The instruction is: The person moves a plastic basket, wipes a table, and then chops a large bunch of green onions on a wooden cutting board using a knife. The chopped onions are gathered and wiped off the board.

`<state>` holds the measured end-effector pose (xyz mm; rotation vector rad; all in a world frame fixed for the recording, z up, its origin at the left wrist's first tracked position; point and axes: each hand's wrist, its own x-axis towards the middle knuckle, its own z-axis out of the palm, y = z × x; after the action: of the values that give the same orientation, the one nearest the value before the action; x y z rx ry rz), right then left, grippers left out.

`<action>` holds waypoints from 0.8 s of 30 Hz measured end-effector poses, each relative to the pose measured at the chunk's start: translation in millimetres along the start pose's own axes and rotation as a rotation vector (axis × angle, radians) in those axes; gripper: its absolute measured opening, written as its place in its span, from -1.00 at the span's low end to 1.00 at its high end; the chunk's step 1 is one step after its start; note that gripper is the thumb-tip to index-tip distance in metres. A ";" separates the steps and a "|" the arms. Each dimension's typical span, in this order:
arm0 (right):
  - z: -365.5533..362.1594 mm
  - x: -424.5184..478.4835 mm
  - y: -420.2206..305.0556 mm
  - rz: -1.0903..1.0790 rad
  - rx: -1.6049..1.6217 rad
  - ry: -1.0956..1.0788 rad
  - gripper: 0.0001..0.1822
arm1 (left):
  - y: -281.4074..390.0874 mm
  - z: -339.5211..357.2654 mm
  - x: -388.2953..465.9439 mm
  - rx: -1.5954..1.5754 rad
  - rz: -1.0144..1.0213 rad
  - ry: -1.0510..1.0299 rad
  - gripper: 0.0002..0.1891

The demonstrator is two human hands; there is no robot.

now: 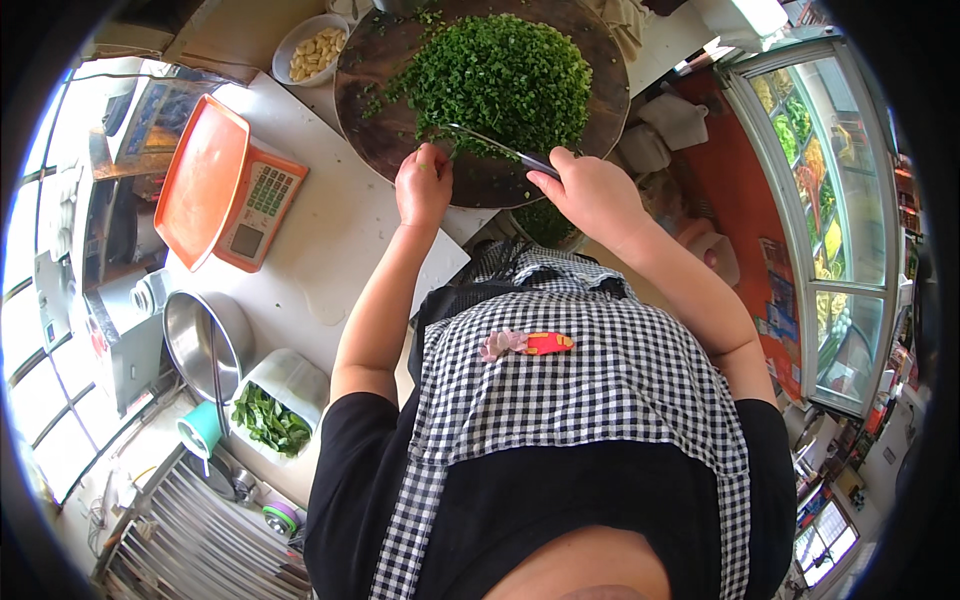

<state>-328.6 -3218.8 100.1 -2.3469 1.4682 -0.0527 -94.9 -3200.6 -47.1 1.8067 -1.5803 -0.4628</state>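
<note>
A big mound of finely chopped green herbs (502,79), apparently scallion or chives, covers much of a round wooden chopping board (367,124). My right hand (596,191) grips the dark handle of a knife (487,142). Its blade points left along the mound's near edge, with the tip close to my left hand (422,184). The fingers of that hand are drawn together at the board's near-left rim. A green scrap clings to them, and whether they pinch anything more is hidden.
Left of the board stand a bowl of peeled garlic cloves (316,54) and an orange digital scale (255,199). Farther down that side are a steel pot (199,337) and a white container of green leaves (289,371). A glass-doored cabinet (847,225) rises at the right.
</note>
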 end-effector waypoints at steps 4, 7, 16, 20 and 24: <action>22.4 8.4 7.7 -0.039 -0.033 0.010 -0.57 | 7.1 4.4 3.1 -0.038 -0.007 0.009 -0.82; 11.0 0.3 1.2 -0.030 -0.006 0.013 -0.56 | 14.0 -10.5 -3.2 0.068 0.175 0.115 -0.81; 9.4 -3.1 -0.4 -0.051 0.037 0.046 -0.57 | -1.5 -6.5 -7.3 -0.002 -0.035 -0.009 -0.80; 35.7 5.1 12.4 -0.065 0.022 0.074 -0.58 | 3.7 1.4 -0.7 -0.035 -0.041 -0.035 -0.81; 7.6 -0.6 -2.3 -0.047 0.009 0.006 -0.58 | 5.2 -5.6 -4.2 -0.012 0.025 0.029 -0.77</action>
<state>-325.2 -3215.2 93.8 -2.3763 1.4125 -0.0780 -95.8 -3195.2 -40.3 1.7751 -1.5754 -0.4312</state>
